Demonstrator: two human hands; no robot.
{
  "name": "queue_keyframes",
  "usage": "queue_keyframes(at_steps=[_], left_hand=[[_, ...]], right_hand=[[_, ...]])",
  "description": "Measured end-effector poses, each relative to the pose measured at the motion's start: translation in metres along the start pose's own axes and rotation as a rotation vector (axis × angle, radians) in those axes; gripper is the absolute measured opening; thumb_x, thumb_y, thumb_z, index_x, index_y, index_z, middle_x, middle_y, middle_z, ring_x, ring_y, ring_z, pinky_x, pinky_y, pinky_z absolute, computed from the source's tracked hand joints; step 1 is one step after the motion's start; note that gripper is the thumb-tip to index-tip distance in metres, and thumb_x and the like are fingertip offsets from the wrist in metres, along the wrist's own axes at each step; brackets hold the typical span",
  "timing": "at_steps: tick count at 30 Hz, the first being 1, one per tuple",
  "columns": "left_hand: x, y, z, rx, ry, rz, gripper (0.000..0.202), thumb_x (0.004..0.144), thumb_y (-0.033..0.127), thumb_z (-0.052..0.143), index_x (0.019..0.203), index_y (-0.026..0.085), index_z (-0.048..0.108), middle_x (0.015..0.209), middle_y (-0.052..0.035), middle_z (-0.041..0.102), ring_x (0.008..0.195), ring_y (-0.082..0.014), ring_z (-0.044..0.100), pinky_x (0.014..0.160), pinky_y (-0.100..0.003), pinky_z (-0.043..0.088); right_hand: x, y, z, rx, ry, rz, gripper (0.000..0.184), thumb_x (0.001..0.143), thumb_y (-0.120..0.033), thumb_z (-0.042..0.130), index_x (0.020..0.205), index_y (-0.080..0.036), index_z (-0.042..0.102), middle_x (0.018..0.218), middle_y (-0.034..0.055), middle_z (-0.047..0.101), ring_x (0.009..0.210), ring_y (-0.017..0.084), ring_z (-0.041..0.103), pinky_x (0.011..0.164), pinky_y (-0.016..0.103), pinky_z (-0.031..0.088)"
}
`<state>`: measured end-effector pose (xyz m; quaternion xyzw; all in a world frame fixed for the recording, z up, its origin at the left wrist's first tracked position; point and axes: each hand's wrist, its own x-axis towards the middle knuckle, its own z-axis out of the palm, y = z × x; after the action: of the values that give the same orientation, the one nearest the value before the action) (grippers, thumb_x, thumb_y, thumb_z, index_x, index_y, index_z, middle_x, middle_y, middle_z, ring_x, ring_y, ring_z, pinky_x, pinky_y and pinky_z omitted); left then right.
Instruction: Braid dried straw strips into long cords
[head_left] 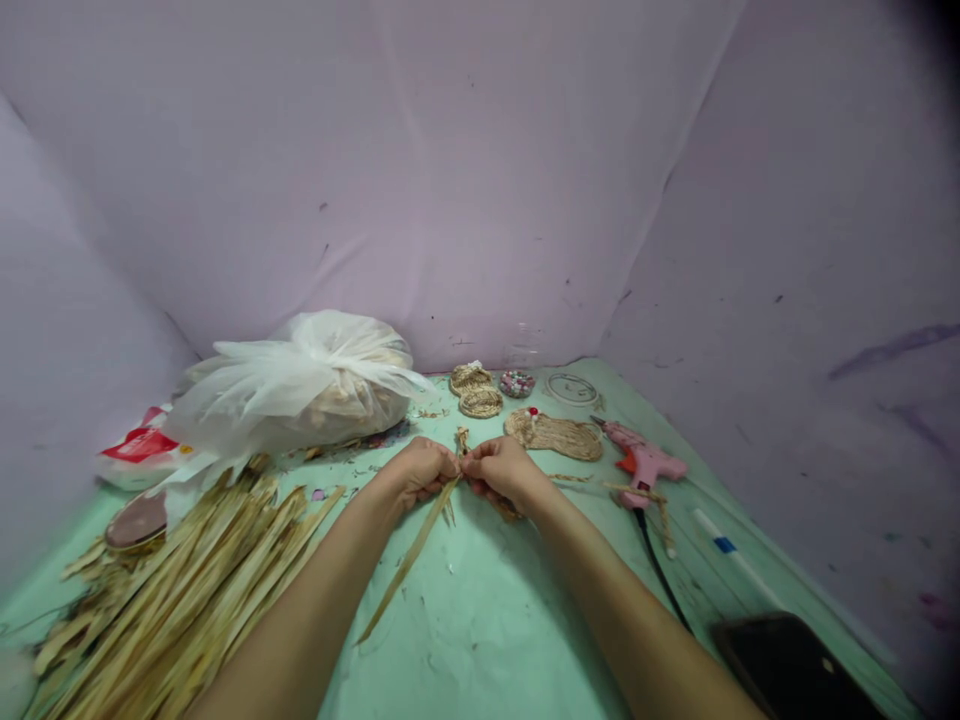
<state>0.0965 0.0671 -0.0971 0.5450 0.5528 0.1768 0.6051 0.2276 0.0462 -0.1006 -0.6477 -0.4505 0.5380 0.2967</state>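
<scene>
My left hand (422,470) and my right hand (499,467) meet at the middle of the green-covered table. Both are closed in a pinch on a strip of dried plant fibre (412,560), whose loose tail hangs down toward me on the left. A short twisted or braided end (463,437) pokes up between my fingertips. Part of the work lies hidden under my right palm. Just beyond are a small pair of woven slippers (478,392) and a woven sole-shaped piece (559,436) with a red bead on it.
On the left lie a heap of dried strips (187,590), a tied white plastic bag (300,385) and a round brown-topped object (136,522). At right are a pink glue gun (641,460), a white stick (739,555) and a dark phone (799,665). Beads (517,383) fill a container behind.
</scene>
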Motion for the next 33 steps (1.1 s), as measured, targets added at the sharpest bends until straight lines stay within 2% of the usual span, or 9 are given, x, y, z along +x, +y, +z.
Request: queue_keyframes(at_steps=[3,5,9,11,16,20,24,27,33], left_hand=[[0.000,0.001,0.001,0.007,0.017,-0.005,0.006,0.053,0.017,0.053,0.052,0.015,0.047,0.035,0.0075,0.030,0.030,-0.0031,0.020,0.034,-0.019,0.009],[0.001,0.000,0.002,0.004,0.030,-0.012,0.007,0.054,0.016,0.053,0.051,0.015,0.047,0.035,0.0072,0.030,0.030,-0.0032,0.020,0.034,-0.019,0.009],[0.002,0.000,0.006,-0.003,0.078,-0.033,0.009,0.053,0.013,0.050,0.048,0.016,0.043,0.034,0.0068,0.029,0.029,-0.0037,0.019,0.033,-0.021,0.007],[0.000,0.001,0.008,-0.005,0.100,-0.042,0.013,0.053,0.011,0.048,0.046,0.017,0.039,0.033,0.0070,0.027,0.029,-0.0037,0.018,0.033,-0.021,0.007],[-0.003,0.005,0.008,-0.018,0.080,-0.056,0.016,0.055,0.013,0.046,0.043,0.017,0.036,0.034,0.0054,0.030,0.028,-0.0036,0.020,0.033,-0.021,0.008],[-0.004,0.005,0.006,-0.034,0.064,-0.046,0.018,0.058,0.016,0.048,0.044,0.017,0.037,0.036,0.0053,0.030,0.029,-0.0035,0.021,0.033,-0.020,0.008],[-0.005,0.003,0.003,-0.039,0.032,-0.019,0.022,0.059,0.020,0.052,0.044,0.017,0.036,0.034,0.0063,0.027,0.028,-0.0032,0.018,0.033,-0.020,0.007],[-0.003,0.002,0.000,-0.037,0.023,-0.022,0.022,0.059,0.023,0.054,0.046,0.017,0.037,0.034,0.0068,0.026,0.028,-0.0033,0.019,0.033,-0.020,0.007],[0.001,-0.002,-0.002,-0.055,0.002,-0.014,0.015,0.054,0.023,0.054,0.050,0.017,0.041,0.035,0.0077,0.028,0.029,-0.0032,0.019,0.032,-0.020,0.006]], right_hand=[[0.002,0.003,-0.001,-0.075,0.030,-0.018,0.004,0.060,-0.014,0.055,0.057,-0.015,0.056,0.036,-0.0029,0.049,0.027,0.005,0.033,0.031,0.017,0.024],[0.002,0.003,-0.003,-0.139,0.057,-0.068,0.004,0.059,-0.015,0.055,0.058,-0.015,0.058,0.040,-0.0018,0.052,0.032,0.006,0.038,0.035,0.018,0.026],[-0.006,0.001,-0.003,-0.503,0.192,-0.364,0.008,0.061,-0.018,0.055,0.062,-0.016,0.063,0.058,0.0026,0.062,0.054,0.011,0.052,0.050,0.020,0.033],[-0.011,0.000,-0.001,-0.671,0.225,-0.460,0.013,0.064,-0.019,0.053,0.066,-0.017,0.065,0.066,0.0044,0.065,0.062,0.014,0.055,0.055,0.021,0.034],[-0.020,-0.002,0.002,-0.867,0.208,-0.525,0.020,0.066,-0.015,0.049,0.073,-0.017,0.068,0.079,0.0094,0.067,0.073,0.018,0.058,0.061,0.023,0.035],[-0.021,-0.003,-0.008,-0.747,0.010,-0.534,0.020,0.064,-0.011,0.048,0.068,-0.015,0.067,0.072,0.0069,0.067,0.064,0.015,0.058,0.056,0.021,0.037],[-0.020,-0.003,-0.022,-0.451,-0.264,-0.245,0.033,0.063,-0.007,0.043,0.083,-0.016,0.068,0.051,0.0002,0.060,0.037,0.009,0.047,0.040,0.018,0.033],[-0.020,-0.005,-0.027,-0.219,-0.303,-0.072,0.045,0.061,-0.002,0.042,0.097,-0.017,0.065,0.045,-0.0016,0.058,0.034,0.009,0.046,0.036,0.017,0.033],[-0.016,-0.004,-0.023,0.092,-0.298,0.000,0.039,0.060,0.003,0.040,0.086,-0.009,0.066,0.045,0.0008,0.058,0.038,0.010,0.052,0.039,0.018,0.040]])
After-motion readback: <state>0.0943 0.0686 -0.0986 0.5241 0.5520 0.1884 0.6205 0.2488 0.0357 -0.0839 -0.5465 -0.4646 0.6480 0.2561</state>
